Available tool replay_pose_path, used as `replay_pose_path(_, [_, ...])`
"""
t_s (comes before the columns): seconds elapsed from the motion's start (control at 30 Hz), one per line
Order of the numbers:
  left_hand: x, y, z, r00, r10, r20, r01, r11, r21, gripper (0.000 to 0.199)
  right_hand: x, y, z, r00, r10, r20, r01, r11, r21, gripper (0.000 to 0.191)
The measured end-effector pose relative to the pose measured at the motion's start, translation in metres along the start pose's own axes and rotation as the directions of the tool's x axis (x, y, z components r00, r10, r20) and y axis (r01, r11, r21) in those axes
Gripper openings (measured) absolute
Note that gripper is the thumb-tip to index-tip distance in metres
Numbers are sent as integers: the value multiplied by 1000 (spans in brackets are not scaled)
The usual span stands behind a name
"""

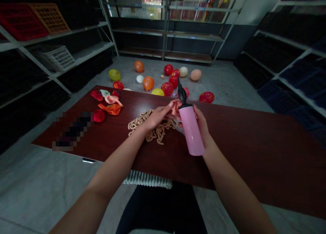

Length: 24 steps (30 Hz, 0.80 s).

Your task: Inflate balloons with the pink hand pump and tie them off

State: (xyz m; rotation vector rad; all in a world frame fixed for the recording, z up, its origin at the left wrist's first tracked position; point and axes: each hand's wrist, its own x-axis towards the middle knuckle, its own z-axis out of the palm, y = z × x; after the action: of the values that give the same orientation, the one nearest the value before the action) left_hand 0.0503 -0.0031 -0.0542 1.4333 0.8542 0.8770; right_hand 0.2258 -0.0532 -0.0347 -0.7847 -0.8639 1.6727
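A pink hand pump (192, 132) with a black nozzle pointing up and away is held in my right hand (201, 120), whose fingers wrap round its upper part. My left hand (159, 116) pinches a limp pink balloon (175, 106) just left of the black nozzle; whether the balloon touches the nozzle is unclear. Beneath and beside my left hand lies a heap of tan, curly strands (160, 132) on the dark red table (244, 139). Deflated balloons in orange (112, 108), pink, red and pale green lie at the table's far left.
A pixelated dark item (75, 130) lies at the table's left. Several inflated balloons (148, 83) rest on the floor beyond the table. Metal shelves (165, 34) stand behind and at both sides, with red (22, 22), orange and white crates on the left.
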Motion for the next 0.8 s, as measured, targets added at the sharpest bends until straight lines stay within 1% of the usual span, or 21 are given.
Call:
replay_pose_path(0.07, [2,-4,-1,1000,15,-14,-15,999,46,57,0,0,-1,1000,-1,29,1,1000,7,43])
replay_pose_path(0.13, [6,-9,-3,998,25,-53,-22,998,54,49,0,-1,-3,1000,4,19,-4,1000,-3,44])
replay_pose_path(0.2, [9,-11,-4,994,43,-100,-44,999,-4,40,0,-1,-4,1000,15,-13,-15,1000,-19,44])
replay_pose_path(0.27, [9,-8,-5,987,49,-152,-65,993,-101,31,-2,-2,-3,999,27,-43,-29,999,-37,44])
replay_pose_path(0.3, [9,-6,-6,986,42,-161,-66,987,-144,29,-2,-3,-3,998,37,-55,-39,998,-44,43])
replay_pose_path(0.37, [5,-1,-7,992,-2,-123,-21,982,-190,29,-3,-5,-1,996,49,-80,-52,997,-48,43])
replay_pose_path(0.43, [1,3,-7,998,-55,-42,46,983,-180,29,-3,-6,0,994,59,-90,-63,997,-42,43])
replay_pose_path(0.53, [-2,1,-6,997,-75,33,79,986,-149,30,-2,-5,-2,993,103,-55,-105,994,-40,45])
replay_pose_path(0.6, [-2,-2,-6,997,-63,39,68,988,-140,27,-1,-4,-5,991,130,-18,-130,991,-39,45])
replay_pose_path(0.7, [-1,-5,-8,997,-73,-10,70,983,-170,21,-2,-2,-8,989,145,7,-145,988,-45,43])
replay_pose_path(0.73, [0,-5,-10,996,-85,-23,79,974,-211,21,-3,-3,-8,988,157,0,-157,986,-53,43])
replay_pose_path(0.8, [0,-4,-14,994,-111,-20,97,929,-357,20,-4,-4,-9,982,187,-38,-189,979,-69,43])
